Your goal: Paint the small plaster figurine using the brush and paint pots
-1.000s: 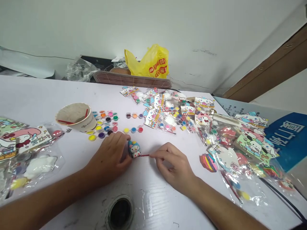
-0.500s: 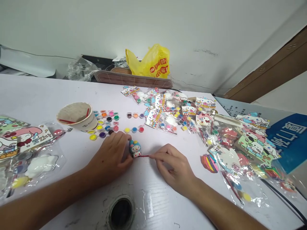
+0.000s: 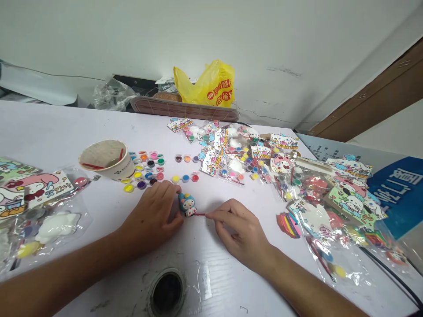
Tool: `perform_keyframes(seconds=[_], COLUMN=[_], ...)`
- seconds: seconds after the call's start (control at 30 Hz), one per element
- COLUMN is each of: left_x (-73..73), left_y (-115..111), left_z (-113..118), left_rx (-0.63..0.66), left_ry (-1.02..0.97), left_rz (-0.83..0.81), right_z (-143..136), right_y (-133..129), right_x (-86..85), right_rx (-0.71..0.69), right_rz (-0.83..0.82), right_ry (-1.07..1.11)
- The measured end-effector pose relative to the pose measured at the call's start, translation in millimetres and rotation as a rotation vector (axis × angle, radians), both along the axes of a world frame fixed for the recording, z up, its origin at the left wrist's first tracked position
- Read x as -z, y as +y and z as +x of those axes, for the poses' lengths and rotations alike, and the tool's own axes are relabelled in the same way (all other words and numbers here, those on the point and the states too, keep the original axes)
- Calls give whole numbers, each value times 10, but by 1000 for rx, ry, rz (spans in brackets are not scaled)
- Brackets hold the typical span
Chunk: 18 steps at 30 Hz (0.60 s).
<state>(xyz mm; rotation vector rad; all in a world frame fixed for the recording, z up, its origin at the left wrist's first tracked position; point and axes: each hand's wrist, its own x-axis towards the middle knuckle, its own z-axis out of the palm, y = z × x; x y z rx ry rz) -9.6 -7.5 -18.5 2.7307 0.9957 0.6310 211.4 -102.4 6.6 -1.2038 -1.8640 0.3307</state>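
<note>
My left hand point(image 3: 157, 209) is closed around the left side of a small painted figurine point(image 3: 188, 204), white with a blue hood and a yellow spot on top. The figurine stands on the white table, tilted a little. In my right hand point(image 3: 240, 230) a thin red paintbrush point(image 3: 199, 214) is pinched, its far end at the figurine's lower right side. Whether the tip touches cannot be made out. Beyond my left hand lie strips of small paint pots point(image 3: 185, 178) in several colours.
A paper cup point(image 3: 114, 169) with red sticks inside stands behind my left hand. Bagged figurine kits lie at the left point(image 3: 56, 226) and right point(image 3: 236, 166). A striped painted piece point(image 3: 288, 225) rests right of my right hand. A round dark hole point(image 3: 167, 293) is at the near edge.
The figurine has turned slightly and shifted a touch to the right in my left hand. Both hands and the paintbrush stay nearly where they were.
</note>
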Motion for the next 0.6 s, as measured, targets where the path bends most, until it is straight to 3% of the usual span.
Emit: perform_keyframes(seconds=[0.6], left_x=[-25], left_y=[12], left_z=[6], left_rx=[23], left_ry=[33], left_rz=[19], right_z=[51], right_y=[18], right_x=[-71], right_rx=[65], right_rz=[-17], right_ry=[28])
